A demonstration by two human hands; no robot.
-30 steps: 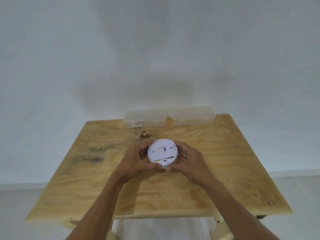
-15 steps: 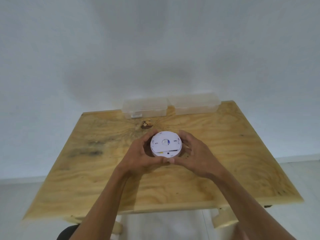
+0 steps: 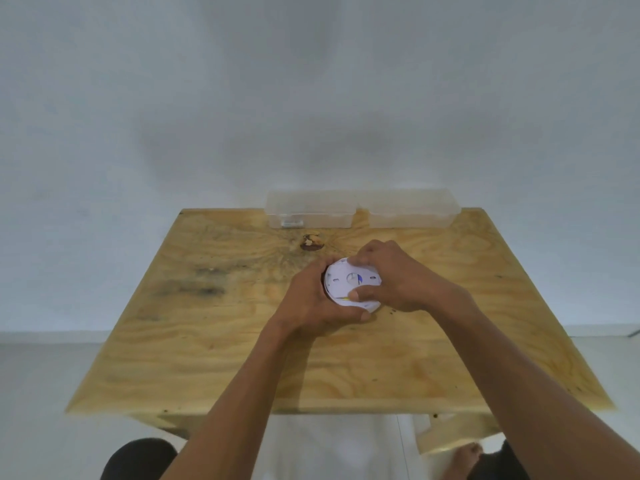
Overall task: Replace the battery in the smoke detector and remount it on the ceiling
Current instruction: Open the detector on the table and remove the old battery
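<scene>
Left hand: cups smoke detector from the side.
Right hand: thumb and fingers pinch its back.
Progress: early; battery swap unseen, ceiling mounting remains.

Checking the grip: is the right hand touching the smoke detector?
Touching: the head view shows the right hand with thumb pressed on the smoke detector.
</scene>
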